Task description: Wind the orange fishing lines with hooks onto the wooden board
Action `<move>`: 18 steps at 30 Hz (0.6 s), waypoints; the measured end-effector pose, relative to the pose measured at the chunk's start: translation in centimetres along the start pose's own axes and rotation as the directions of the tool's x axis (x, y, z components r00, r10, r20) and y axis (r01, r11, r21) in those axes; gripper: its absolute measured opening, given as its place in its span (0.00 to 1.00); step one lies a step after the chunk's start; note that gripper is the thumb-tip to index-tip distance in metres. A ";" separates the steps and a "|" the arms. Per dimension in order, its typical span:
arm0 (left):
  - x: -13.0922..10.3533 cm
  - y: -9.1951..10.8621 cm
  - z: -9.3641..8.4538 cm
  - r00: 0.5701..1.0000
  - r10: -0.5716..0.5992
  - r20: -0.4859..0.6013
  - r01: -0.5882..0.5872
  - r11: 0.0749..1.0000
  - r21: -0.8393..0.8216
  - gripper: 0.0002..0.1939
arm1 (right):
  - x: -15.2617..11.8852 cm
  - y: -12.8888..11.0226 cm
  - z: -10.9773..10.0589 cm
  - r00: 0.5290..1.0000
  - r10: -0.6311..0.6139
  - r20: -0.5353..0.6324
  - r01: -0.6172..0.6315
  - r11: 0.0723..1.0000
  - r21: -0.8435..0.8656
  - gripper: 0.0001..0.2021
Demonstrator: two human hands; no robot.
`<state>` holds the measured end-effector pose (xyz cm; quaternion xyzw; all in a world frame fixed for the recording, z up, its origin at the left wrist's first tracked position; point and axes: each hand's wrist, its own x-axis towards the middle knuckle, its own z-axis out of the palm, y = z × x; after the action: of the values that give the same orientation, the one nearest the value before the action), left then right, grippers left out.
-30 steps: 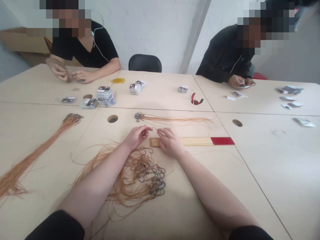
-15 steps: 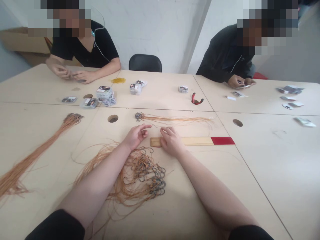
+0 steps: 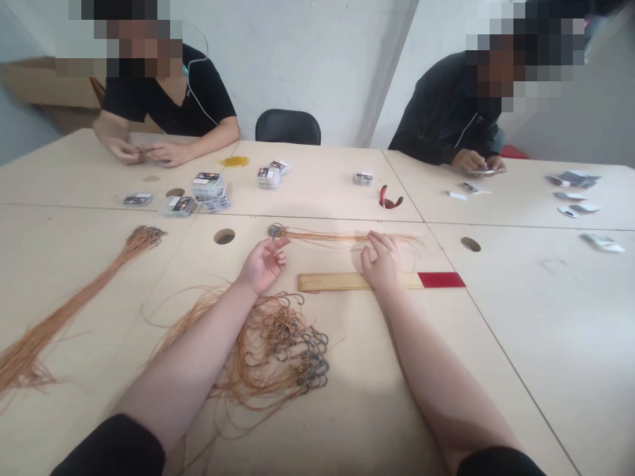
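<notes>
Left hand (image 3: 264,266) is hovering half-curled near the hook end of the snelled fishhook bundle (image 3: 317,235) | right hand (image 3: 383,259) is hovering, fingers bent, over its lines (image 3: 342,237) | holds unclear | bundle is lying beyond the wooden strip (image 3: 332,282)

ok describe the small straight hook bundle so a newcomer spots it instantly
On the pale table, find the flat tan strip with the red end. Just beyond it, running sideways, lies the small hook bundle. Unlike the nearer tangled pile and the slanting thick bundle at left, its orange lines run straight across.
</notes>
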<state>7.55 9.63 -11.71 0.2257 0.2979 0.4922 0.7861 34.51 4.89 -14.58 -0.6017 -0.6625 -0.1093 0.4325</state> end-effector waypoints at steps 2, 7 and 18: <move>0.1 0.3 -0.1 1.000 0.014 -0.005 -0.015 0.999 -0.037 0.11 | 0.2 0.6 -0.4 1.000 0.022 -0.010 -0.023 0.999 -0.038 0.16; 0.2 0.6 -0.2 1.000 0.030 0.001 -0.029 0.997 -0.069 0.16 | 0.3 2.3 -1.0 0.994 0.105 -0.041 -0.109 0.984 -0.144 0.19; 0.1 1.2 -0.4 1.000 0.019 -0.021 -0.020 0.996 -0.087 0.17 | -0.3 5.3 -1.2 0.941 0.313 -0.132 -0.339 0.895 -0.290 0.29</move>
<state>6.54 10.22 -11.30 0.1891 0.2817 0.5146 0.7875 39.75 5.16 -16.08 -0.7593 -0.5087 -0.1621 0.3720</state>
